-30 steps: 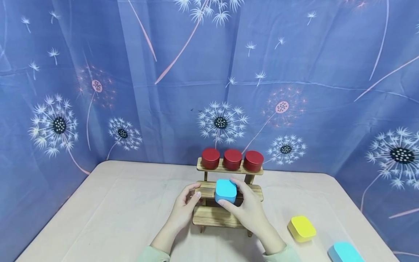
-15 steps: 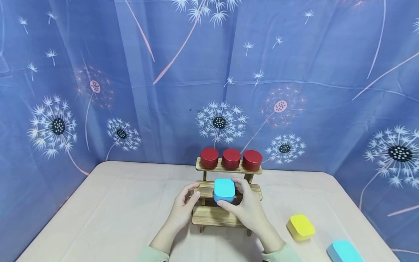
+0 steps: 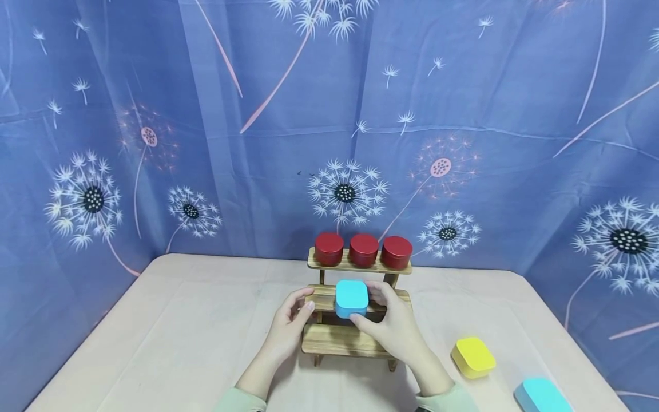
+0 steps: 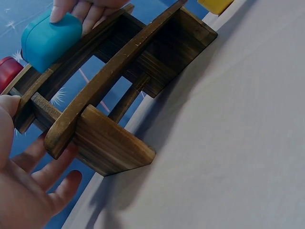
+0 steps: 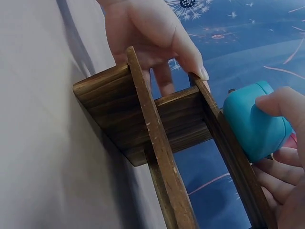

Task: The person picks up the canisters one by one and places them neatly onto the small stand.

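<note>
A three-tier wooden display stand (image 3: pixel 340 339) stands on the table. On its middle shelf sits a light-blue rounded-square tin (image 3: pixel 352 297), a lid seam showing in the right wrist view. My right hand (image 3: pixel 395 323) holds this tin from its right, thumb (image 5: pixel 271 102) against the front and the other fingers behind or beside it. My left hand (image 3: pixel 288 326) grips the left end of the middle shelf, thumb at the front edge, the other fingers partly hidden behind. Three round red tins (image 3: pixel 363 250) line the top shelf.
To the right of the stand lies a yellow rounded-square tin (image 3: pixel 473 357). Nearer the front right edge, another light-blue tin (image 3: pixel 542 395) is cut off by the frame. A blue dandelion-print curtain (image 3: pixel 257 171) hangs around the pale table (image 3: pixel 206 320).
My right thumb has slid slightly right along the front of the blue tin, and that hand has shifted a little right. The left hand keeps its hold; the view has moved slightly.
</note>
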The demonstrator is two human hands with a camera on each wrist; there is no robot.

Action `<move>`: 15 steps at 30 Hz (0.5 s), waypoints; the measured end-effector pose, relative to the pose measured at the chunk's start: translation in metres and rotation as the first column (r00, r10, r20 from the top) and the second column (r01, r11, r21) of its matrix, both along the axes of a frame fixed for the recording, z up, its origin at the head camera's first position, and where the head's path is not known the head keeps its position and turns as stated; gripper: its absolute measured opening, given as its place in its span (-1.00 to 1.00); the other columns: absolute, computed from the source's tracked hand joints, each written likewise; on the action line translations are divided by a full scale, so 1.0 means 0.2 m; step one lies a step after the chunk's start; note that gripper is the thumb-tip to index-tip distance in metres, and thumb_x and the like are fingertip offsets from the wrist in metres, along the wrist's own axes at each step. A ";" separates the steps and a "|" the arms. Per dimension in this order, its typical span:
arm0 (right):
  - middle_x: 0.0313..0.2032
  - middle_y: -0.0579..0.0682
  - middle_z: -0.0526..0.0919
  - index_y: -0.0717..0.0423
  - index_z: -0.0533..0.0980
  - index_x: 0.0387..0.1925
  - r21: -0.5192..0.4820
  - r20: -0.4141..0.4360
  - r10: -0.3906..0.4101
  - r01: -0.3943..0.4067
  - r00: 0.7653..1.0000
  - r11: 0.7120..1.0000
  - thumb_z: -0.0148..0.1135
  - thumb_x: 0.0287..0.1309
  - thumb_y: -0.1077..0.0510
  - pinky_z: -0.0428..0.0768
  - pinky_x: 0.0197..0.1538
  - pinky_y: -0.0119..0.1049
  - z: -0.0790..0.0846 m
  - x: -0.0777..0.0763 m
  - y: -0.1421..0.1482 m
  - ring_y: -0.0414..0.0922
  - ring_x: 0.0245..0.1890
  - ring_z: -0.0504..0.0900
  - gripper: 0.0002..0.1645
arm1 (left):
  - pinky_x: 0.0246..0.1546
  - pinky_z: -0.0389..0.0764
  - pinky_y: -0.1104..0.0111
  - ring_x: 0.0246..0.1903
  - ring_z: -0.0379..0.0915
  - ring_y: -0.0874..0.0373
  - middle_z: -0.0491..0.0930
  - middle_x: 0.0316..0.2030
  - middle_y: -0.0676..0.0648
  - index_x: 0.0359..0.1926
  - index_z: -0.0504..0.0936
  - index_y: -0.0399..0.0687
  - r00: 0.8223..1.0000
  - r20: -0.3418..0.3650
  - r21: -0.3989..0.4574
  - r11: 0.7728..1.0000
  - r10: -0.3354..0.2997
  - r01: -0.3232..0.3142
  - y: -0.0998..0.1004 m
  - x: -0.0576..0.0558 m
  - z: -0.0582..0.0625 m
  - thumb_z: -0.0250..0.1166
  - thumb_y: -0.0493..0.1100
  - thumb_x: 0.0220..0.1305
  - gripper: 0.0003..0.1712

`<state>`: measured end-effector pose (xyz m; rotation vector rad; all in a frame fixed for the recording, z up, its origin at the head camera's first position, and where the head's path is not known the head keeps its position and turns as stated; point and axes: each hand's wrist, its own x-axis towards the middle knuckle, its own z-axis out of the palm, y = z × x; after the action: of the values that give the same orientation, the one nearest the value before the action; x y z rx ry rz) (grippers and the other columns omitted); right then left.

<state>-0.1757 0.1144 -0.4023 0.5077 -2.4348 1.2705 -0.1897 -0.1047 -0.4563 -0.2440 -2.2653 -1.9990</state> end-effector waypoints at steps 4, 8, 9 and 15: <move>-0.09 -0.08 0.68 0.01 0.45 0.03 -0.010 0.001 -0.014 0.014 1.000 1.000 0.54 -0.20 0.10 0.57 0.04 -0.18 0.00 0.00 -0.01 -0.17 -0.07 0.65 -0.32 | -0.02 0.48 0.45 -0.18 0.51 0.16 0.49 0.01 -0.19 0.18 0.44 -0.02 1.000 -0.002 0.001 1.000 -0.006 0.006 0.00 0.00 0.00 0.12 -0.09 0.36 -0.61; -0.12 -0.07 0.69 0.03 0.47 0.02 -0.027 0.003 -0.034 0.034 0.999 0.999 0.54 -0.20 0.10 0.59 0.01 -0.21 0.00 0.00 -0.02 -0.16 -0.10 0.66 -0.34 | -0.01 0.47 0.45 -0.18 0.51 0.16 0.49 0.00 -0.19 0.18 0.44 -0.02 1.000 -0.004 -0.004 1.000 -0.005 0.005 0.00 0.00 0.00 0.12 -0.09 0.36 -0.61; -0.13 -0.07 0.69 0.04 0.47 0.02 -0.034 0.004 -0.036 0.036 0.999 0.999 0.53 -0.19 0.10 0.59 0.00 -0.22 -0.01 0.00 -0.03 -0.15 -0.11 0.66 -0.35 | -0.01 0.46 0.45 -0.18 0.51 0.16 0.50 -0.01 -0.19 0.18 0.44 -0.01 1.000 -0.004 -0.004 1.000 -0.003 0.003 0.00 0.00 0.00 0.12 -0.09 0.36 -0.61; -0.16 -0.06 0.69 0.05 0.48 0.00 -0.064 0.023 -0.054 0.055 0.998 0.996 0.54 -0.19 0.09 0.59 0.00 -0.23 -0.01 -0.01 -0.04 -0.16 -0.13 0.66 -0.35 | 0.00 0.46 0.46 -0.16 0.50 0.18 0.50 -0.02 -0.17 0.17 0.45 -0.01 1.000 -0.007 -0.003 1.000 0.005 -0.005 0.00 0.00 0.00 0.13 -0.09 0.36 -0.61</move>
<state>-0.1776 0.1061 -0.4038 0.4092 -2.3990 1.3337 -0.1902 -0.1048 -0.4558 -0.2441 -2.2632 -1.9888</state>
